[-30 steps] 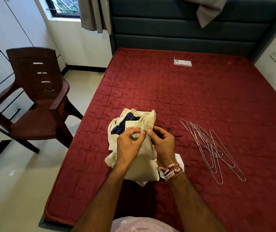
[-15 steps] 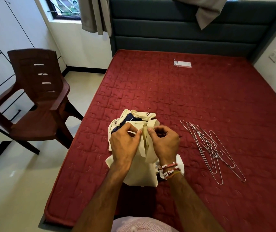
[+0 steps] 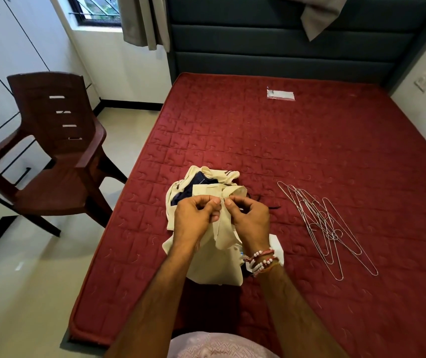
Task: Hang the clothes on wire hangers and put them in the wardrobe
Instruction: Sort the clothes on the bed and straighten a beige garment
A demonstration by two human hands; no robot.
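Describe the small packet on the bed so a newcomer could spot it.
Start at the red mattress. Near its far end, just below the dark headboard, lies the packet. It alone is pale, flat and rectangular, well apart from the clothes and hangers.

Red quilted mattress [image 3: 310, 151], grey padded headboard [image 3: 284, 47], brown plastic chair [image 3: 59, 156], curtained window [image 3: 98, 9]

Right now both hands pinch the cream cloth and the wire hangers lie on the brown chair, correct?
Not quite. In the head view the left hand and right hand do pinch the cream cloth, but the wire hangers lie on the red mattress, not the brown chair.
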